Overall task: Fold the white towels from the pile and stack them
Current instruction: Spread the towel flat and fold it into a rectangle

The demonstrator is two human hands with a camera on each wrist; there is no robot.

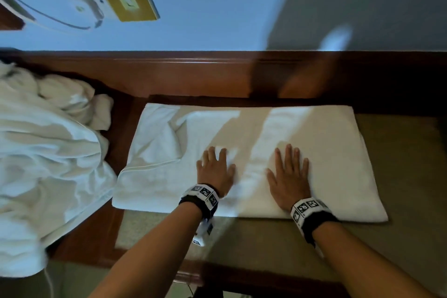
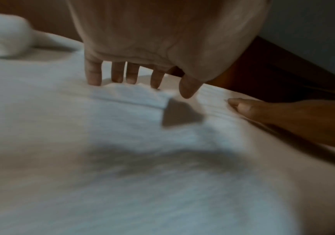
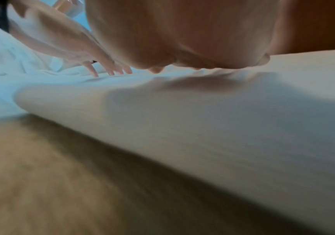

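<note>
Step in hand: a half-folded towel (image 1: 302, 143) is being pressed flat on the counter (image 1: 278, 244).
Left hand (image 1: 215, 167): laid flat on the towel's middle, fingers straight and spread, nothing gripped.
Right hand (image 1: 289, 174): laid flat just beside it, fingers straight, palm down.
Towel's left end: a rumpled flap (image 1: 164, 135) is seen, not yet smoothed.
Advice: strokes are best run outward from the centre, the flap squared first, edges aligned before the next fold.
Pile (image 1: 46, 152): unfolded white towels heaped at the left, near the flat towel.
Containers: none are seen.
Stack: not visible.
</note>
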